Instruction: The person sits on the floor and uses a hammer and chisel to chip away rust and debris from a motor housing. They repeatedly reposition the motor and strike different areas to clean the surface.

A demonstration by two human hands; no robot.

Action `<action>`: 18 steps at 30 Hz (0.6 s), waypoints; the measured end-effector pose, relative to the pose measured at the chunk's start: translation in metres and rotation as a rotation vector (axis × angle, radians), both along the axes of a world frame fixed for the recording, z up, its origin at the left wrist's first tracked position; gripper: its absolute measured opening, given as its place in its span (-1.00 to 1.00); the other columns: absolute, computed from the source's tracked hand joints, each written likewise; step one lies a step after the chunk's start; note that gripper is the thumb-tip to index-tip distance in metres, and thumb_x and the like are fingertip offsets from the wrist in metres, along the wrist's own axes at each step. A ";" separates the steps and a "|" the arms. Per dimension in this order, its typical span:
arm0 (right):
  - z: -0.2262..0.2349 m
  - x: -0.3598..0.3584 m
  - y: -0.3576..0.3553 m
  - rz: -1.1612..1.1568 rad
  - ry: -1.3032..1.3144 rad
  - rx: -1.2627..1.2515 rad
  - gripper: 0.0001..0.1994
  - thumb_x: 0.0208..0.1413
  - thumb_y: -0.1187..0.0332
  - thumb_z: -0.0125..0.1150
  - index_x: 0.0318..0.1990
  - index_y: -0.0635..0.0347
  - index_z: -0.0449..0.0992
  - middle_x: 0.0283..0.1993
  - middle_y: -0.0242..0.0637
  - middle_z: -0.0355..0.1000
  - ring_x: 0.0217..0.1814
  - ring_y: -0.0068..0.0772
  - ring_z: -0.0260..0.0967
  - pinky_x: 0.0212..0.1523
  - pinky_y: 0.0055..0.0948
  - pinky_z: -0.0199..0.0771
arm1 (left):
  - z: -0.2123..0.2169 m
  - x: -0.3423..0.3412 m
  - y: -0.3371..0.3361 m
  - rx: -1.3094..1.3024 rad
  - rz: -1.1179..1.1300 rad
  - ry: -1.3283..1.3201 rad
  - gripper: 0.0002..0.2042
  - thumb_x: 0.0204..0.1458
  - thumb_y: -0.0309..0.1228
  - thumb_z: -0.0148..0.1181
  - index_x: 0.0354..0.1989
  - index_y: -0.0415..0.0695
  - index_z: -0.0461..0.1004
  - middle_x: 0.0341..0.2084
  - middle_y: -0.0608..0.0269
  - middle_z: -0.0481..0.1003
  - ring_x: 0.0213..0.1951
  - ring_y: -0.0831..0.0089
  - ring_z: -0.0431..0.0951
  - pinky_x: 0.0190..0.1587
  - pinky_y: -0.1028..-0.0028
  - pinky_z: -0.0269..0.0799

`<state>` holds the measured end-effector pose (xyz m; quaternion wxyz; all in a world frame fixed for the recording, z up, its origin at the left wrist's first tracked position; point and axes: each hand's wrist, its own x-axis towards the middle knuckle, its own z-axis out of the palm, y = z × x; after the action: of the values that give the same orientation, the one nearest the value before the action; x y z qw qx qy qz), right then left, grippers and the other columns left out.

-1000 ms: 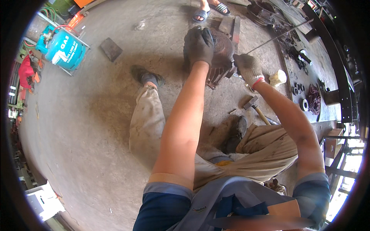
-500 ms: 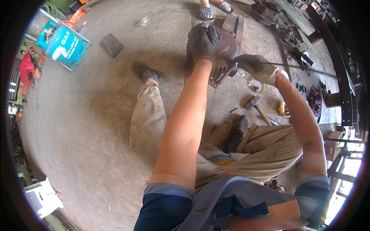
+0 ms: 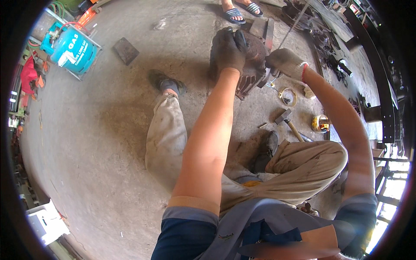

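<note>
A rusty, finned metal casting (image 3: 256, 52) stands on the concrete floor in front of me. My left hand (image 3: 229, 50), in a dark, soiled glove, is closed over its upper left side; the fingertips are partly hidden. Beside the casting's right side, my right hand (image 3: 286, 63) in a dirty knit glove is closed around a long thin metal rod (image 3: 295, 26). The rod slants up and away to the right from the fist. Its lower end, and whether it meets the casting, are hidden by the hand.
A hammer (image 3: 284, 116), a pale ring (image 3: 287, 96) and an open tin (image 3: 320, 123) lie right of the casting. Another person's sandalled foot (image 3: 234, 16) stands beyond. A flat plate (image 3: 126, 50) and a blue gas cylinder (image 3: 76, 50) are at left.
The rod has swung from pointing right to pointing up and away, as my right hand turned and shifted slightly. My left hand stays on the casting. The other person's near foot has moved slightly.
</note>
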<state>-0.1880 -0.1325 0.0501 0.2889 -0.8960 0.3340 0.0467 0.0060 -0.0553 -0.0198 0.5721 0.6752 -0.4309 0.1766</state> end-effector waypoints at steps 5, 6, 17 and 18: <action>0.001 -0.013 0.027 -0.040 -0.235 -0.088 -0.78 0.30 0.33 0.19 -0.04 0.24 0.63 -0.21 -0.14 0.61 -0.26 -0.35 0.54 -0.14 -0.33 0.52 | -0.001 0.001 -0.001 -0.036 0.014 -0.016 -0.67 0.28 -0.20 0.06 -0.13 -0.27 0.52 -0.15 -0.14 0.54 -0.06 -0.12 0.52 0.06 0.05 0.41; 0.000 -0.012 0.030 -0.035 -0.194 -0.131 -0.77 0.30 0.31 0.18 -0.06 0.24 0.63 -0.21 -0.14 0.61 -0.26 -0.35 0.54 -0.15 -0.33 0.52 | -0.002 0.001 -0.002 -0.034 0.024 -0.030 -0.67 0.28 -0.20 0.06 -0.13 -0.27 0.52 -0.15 -0.14 0.54 -0.07 -0.11 0.52 0.06 0.05 0.41; -0.012 -0.024 0.043 -0.079 -0.353 -0.049 -0.72 0.31 0.27 0.11 0.03 0.24 0.54 -0.26 -0.11 0.55 -0.24 -0.24 0.55 -0.19 -0.33 0.54 | -0.002 0.002 -0.004 -0.014 0.032 -0.050 -0.68 0.24 -0.21 0.09 -0.13 -0.28 0.49 -0.18 -0.10 0.51 -0.10 -0.08 0.49 -0.01 0.06 0.43; -0.025 -0.028 0.056 -0.469 -0.457 0.279 -0.73 0.28 0.33 0.12 0.06 0.22 0.52 -0.25 -0.10 0.54 -0.20 -0.19 0.56 -0.17 -0.33 0.55 | -0.002 0.001 -0.004 0.007 0.026 -0.034 -0.68 0.24 -0.21 0.10 -0.13 -0.28 0.50 -0.18 -0.10 0.51 -0.10 -0.08 0.49 -0.02 0.06 0.43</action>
<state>-0.2163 -0.0764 0.0252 0.4787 -0.7341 0.4477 -0.1774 0.0072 -0.0590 -0.0213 0.5600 0.6797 -0.4323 0.1938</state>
